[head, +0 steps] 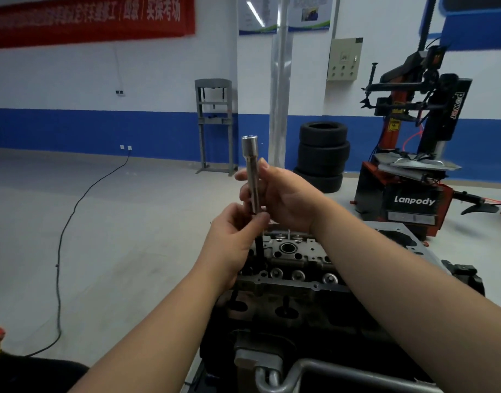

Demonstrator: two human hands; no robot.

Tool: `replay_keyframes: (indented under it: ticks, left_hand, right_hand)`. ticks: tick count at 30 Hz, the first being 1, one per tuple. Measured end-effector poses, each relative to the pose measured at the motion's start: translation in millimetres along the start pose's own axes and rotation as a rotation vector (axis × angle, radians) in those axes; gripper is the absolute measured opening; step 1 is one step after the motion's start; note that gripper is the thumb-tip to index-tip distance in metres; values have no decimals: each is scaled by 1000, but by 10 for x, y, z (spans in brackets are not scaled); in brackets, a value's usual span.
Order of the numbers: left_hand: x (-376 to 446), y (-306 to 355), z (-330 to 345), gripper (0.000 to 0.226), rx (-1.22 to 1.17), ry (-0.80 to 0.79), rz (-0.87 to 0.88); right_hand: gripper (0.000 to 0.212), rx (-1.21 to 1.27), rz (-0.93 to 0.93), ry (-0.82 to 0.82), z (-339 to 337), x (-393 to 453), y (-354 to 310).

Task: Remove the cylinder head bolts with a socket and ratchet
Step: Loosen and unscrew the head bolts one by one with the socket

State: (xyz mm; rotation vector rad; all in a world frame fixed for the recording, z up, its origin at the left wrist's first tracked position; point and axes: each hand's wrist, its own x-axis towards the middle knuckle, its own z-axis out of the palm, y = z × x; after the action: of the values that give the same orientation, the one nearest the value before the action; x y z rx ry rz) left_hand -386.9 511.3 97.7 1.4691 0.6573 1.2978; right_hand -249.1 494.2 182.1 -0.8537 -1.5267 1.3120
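Extension bar [252, 174] upright above cylinder head [297, 259], gripped mid-shaft by right hand [283, 199]; left hand [235, 236] pinching dark bolt [259, 245] at its lower end. Rigid, smooth steel (likely oily): grip firmly.

Socket extension [251, 171] shiny silver; bolt shank [259, 249] black. Cylinder head [297, 262] grey metal over black block. Wall [73, 80] white, blue band below. Banner [87, 18] red. Tyres [323, 154] black. Tyre changer [408, 194] red-black, white lettering.

White wall [158, 72] with blue lower band [87, 129], red banner [87, 18], grey floor [130, 222], stacked black tyres [323, 154], red-black tyre changer [408, 194].
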Motion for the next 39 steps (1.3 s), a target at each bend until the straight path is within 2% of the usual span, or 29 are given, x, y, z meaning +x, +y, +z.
replay_keyframes:
  ticks: [2, 4, 8, 11, 14, 18, 20, 22, 24, 27, 29, 31, 33, 37, 39]
  left_hand:
    - [17, -14, -1, 33, 72, 31, 4]
    - [25, -16, 1, 36, 110, 16, -12]
    - [4, 16, -18, 34, 116, -134, -46]
    - [-23, 8, -53, 35, 100, -197, -59]
    - [-61, 19, -47, 32, 106, -162, -43]
    - [-50, -8, -29, 24, 106, -25, 7]
    - [-28, 9, -31, 29, 114, 22, 6]
    - [-19, 24, -33, 35, 69, -24, -14]
    - [-39, 49, -41, 39, 15, -135, -22]
    - [-82, 80, -62, 29, 0, -209, -20]
    - [-94, 87, -66, 35, -63, -163, -34]
    - [-88, 79, -67, 33, -86, -131, -43]
    - [-85, 73, -57, 29, -66, -121, -35]
    - [-57, 33, -35, 17, -34, -33, 1]
    - [-41, -4, -52, 16, -11, -14, 20]
  right_hand:
    - [46, -122, -50, 62, 90, 25, -173]
    - [45, -141, -80, 177, 227, 69, -305]
    - [41, -56, -113, 420, 488, 137, -318]
    - [46, 66, -66, 405, 499, 148, -363]
    - [46, 76, -17, 355, 496, 135, -388]
    - [38, -70, -46, 517, 593, 96, -368]
    - [35, -113, -54, 594, 653, 101, -367]
    - [36, -127, -95, 640, 730, 124, -339]
    - [42, -126, -167, 676, 772, 163, -305]
    - [43, -78, -129, 561, 714, 187, -329]
    - [41, -24, -90, 409, 636, 157, -359]
    - [38, 3, -96, 348, 576, 115, -360]
    - [35, -18, -97, 388, 570, 95, -349]
    - [38, -104, -142, 593, 601, 105, -269]
    - [39, -109, -221, 559, 579, 92, -200]
